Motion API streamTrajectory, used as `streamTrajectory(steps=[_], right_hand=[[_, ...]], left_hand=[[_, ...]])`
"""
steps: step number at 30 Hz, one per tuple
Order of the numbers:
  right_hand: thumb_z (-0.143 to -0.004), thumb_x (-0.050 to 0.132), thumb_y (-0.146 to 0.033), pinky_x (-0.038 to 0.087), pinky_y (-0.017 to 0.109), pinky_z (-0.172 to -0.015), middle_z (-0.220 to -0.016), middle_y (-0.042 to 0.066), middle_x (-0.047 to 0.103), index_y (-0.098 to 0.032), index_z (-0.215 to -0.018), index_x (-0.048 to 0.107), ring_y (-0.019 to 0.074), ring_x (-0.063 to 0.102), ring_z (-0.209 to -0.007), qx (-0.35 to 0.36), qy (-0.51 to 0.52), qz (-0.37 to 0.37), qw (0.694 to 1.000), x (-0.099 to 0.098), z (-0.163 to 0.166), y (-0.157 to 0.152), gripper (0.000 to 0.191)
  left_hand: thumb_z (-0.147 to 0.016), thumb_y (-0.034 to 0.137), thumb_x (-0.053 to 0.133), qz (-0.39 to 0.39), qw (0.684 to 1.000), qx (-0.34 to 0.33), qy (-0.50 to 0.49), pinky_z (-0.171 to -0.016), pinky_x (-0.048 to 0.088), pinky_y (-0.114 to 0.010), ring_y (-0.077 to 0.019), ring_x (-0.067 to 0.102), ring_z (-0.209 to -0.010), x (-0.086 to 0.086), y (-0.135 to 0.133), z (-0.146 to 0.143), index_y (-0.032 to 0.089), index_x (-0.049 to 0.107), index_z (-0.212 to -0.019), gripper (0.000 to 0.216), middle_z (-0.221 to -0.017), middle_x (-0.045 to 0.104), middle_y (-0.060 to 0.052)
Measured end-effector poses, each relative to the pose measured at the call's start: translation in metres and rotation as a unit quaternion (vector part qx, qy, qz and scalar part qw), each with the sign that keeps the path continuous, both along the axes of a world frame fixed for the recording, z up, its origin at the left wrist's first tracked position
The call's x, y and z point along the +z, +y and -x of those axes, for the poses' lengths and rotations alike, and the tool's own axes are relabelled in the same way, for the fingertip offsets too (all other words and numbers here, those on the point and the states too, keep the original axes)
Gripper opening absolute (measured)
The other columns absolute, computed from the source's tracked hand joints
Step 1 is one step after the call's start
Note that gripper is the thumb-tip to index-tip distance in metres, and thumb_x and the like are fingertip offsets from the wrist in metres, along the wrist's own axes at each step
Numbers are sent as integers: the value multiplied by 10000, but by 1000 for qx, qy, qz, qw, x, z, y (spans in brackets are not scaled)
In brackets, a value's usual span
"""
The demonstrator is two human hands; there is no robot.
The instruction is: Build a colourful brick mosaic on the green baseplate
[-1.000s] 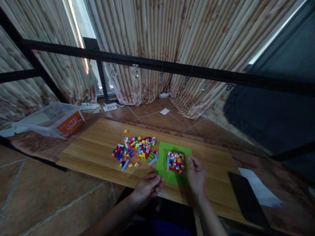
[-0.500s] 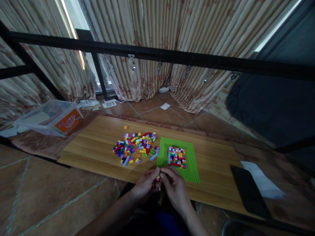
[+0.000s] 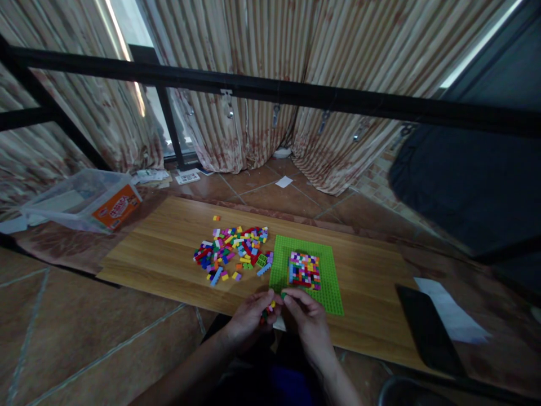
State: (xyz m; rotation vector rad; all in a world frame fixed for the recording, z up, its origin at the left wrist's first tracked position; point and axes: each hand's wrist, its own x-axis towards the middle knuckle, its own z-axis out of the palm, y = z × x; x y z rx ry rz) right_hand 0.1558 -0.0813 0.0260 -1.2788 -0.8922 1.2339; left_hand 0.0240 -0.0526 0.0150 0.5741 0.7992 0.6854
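Note:
My left hand [image 3: 250, 317] is closed around several small toy bricks [image 3: 269, 310], yellow, pink, red and green ones showing between its fingers. Just to the right, my right hand [image 3: 307, 322] pinches a small green brick [image 3: 283, 295] between thumb and forefinger. Both hands are over the near edge of the table, close to the green baseplate [image 3: 330, 282]. On that plate sits a multicoloured block of bricks [image 3: 304, 270] pressed tightly side by side. Left of the plate lies a loose pile of mixed bricks [image 3: 232, 251].
The low wooden table [image 3: 152, 248] carries a black flat object [image 3: 429, 330] on its right end, beside white paper [image 3: 452, 316]. A clear plastic box [image 3: 80, 203] with an orange label stands at the far left. A black metal rail [image 3: 270, 93] crosses before curtains.
My right hand has moved slightly right, away from my left hand, with the green brick now showing at its fingertips. The left hand stays almost in place.

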Motion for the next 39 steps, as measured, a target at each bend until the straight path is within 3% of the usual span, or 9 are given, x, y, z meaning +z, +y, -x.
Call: streamTrajectory(steps=[3,6,10,15,25,39], right_hand=[[-696,703,-374,462,272,-644,-743,6,675,-227,-858,695,142,590,-663,-28,95,22,995,-2,-2,-2,218],[-686,719,-354,446,258,-634,-689,-6,658,-220,-868,701,117,559,-624,-38,111,13,993,-5,-10,0,227],[-673,723,-359,454,276,-654,-786,15,687,-219,-880,702,132,575,-666,-108,26,-5,994,-7,-39,10,251],[-658,706,-386,470,338,-723,-809,40,698,-196,-851,707,189,612,-757,-195,-128,-35,972,-3,-81,34,271],[-665,679,-424,474,349,-733,-874,73,692,-181,-809,716,209,617,-796,-126,-221,-42,966,-25,-97,71,286],[-578,743,-367,461,319,-676,-765,23,693,-208,-765,714,175,596,-687,-95,-160,-12,982,-26,-101,86,247]], left_hand=[[-767,508,568,4,1000,6,1,-427,169,-187,-35,324,-446,0,0,0,133,613,-811,381,-579,450,38],[-768,499,572,10,1000,1,10,-431,172,-186,-34,347,-456,-2,0,0,130,622,-830,377,-603,476,27],[-757,496,589,25,1000,-2,12,-429,153,-185,-29,344,-450,-2,0,1,131,614,-833,374,-606,483,25],[-742,481,616,31,999,6,9,-436,165,-184,-24,348,-455,-2,-1,1,132,610,-841,363,-605,478,32],[-733,479,626,44,999,11,26,-453,208,-185,-27,372,-469,2,0,1,136,622,-837,358,-624,499,26],[-749,472,612,50,999,-4,21,-434,177,-181,-28,366,-460,4,1,2,143,619,-837,341,-629,503,24]])
